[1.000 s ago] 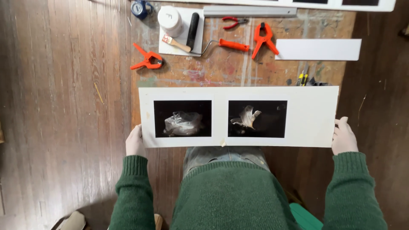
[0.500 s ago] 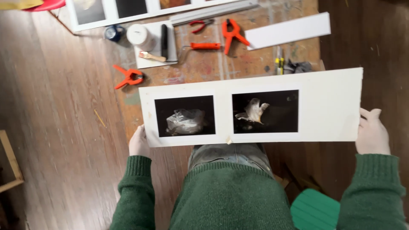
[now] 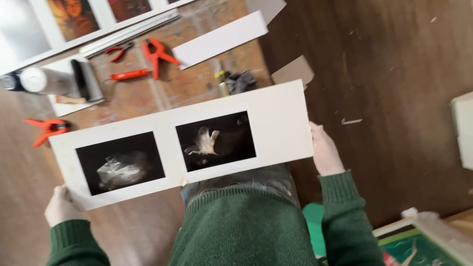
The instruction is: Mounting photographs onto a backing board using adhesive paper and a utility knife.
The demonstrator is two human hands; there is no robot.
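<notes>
Hands grip the white board (image 3: 182, 143) at both ends, left hand (image 3: 61, 206) and right hand (image 3: 324, 150) each closed on an edge, holding it tilted above the workbench (image 3: 197, 88). Level grip, fingers off the two dark photos, seems wise.

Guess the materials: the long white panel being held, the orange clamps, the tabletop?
White panel: likely matte card or mat board, thin, flat, no glare; the left hand and right hand grip its ends. Orange clamps: apparently moulded plastic, slight sheen. Tabletop: seemingly bare wood or board, paint-stained, dull.
</notes>
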